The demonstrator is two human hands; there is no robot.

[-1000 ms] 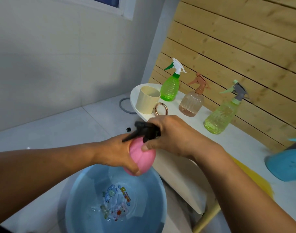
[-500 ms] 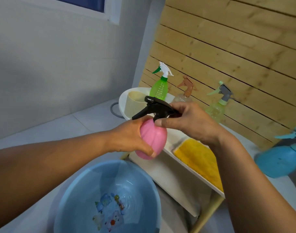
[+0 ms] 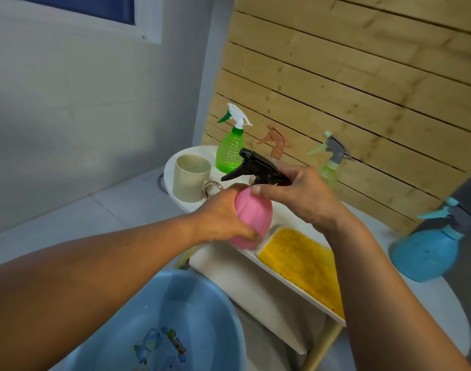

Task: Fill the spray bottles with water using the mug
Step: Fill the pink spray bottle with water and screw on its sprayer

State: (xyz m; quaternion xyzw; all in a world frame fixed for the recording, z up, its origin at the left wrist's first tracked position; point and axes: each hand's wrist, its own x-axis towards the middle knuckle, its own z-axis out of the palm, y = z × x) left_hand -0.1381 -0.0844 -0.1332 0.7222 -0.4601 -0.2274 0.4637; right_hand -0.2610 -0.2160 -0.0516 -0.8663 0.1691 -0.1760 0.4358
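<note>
My left hand grips the round pink spray bottle by its body, held in the air over the table's near edge. My right hand is curled round its black trigger head at the neck. A beige mug with a metal ring handle stands on the white table at the far left. Behind it stand a green spray bottle, a brown-headed one and a pale green one with a grey head. A blue spray bottle sits at the right.
A blue basin holding water sits on the floor below my arms. A yellow cloth lies in the table's tray section. A wooden slat wall backs the table, and a white tiled wall stands to the left.
Both hands have lifted the pink bottle from over the basin up to the table edge. The view has tilted upward, so the basin sits lower in the frame.
</note>
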